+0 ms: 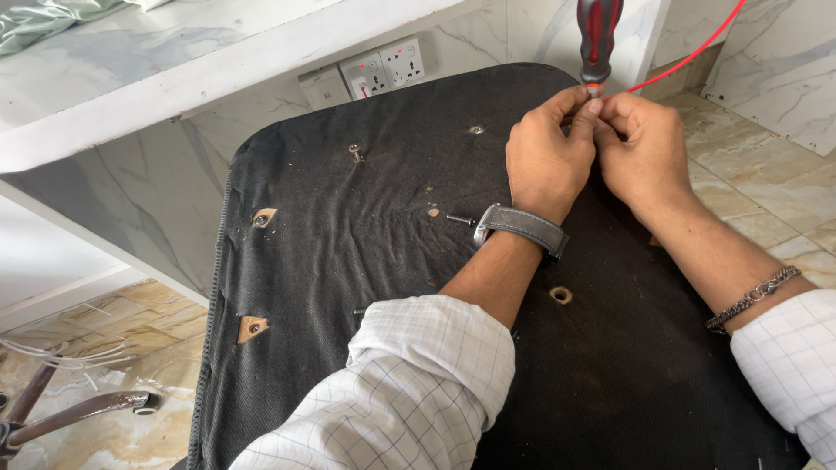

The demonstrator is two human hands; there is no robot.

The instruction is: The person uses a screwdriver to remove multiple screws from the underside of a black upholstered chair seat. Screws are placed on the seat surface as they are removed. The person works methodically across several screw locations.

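Red-and-black-handled screwdriver (597, 39) stands nearly upright at the far edge of the black fabric-covered chair seat underside (392, 261), long axis running away from the person and up out of frame, tip end hidden behind the fingers. Left hand (547, 157) and right hand (640, 148) meet directly below the handle, knuckles touching; both are curled closed, fingertips pinched together at the base of the handle where a thin red wire (688, 57) comes in from the upper right. Which hand actually grips the shaft cannot be told; the left thumb and forefinger sit nearest the handle collar. Left wrist wears a grey strap watch (522, 226), right wrist a metal chain bracelet (753, 298); both sleeves white checked cloth. Seat fabric is coarse, dusty, torn in small triangles showing wood beneath, with bare screw holes (561, 295) and a loose dark screw (460, 219) lying just beside the watch. Beyond the seat, a white marble-patterned desk (174, 78) with white wall sockets (383, 68) below its edge. Floor is beige veined tile.
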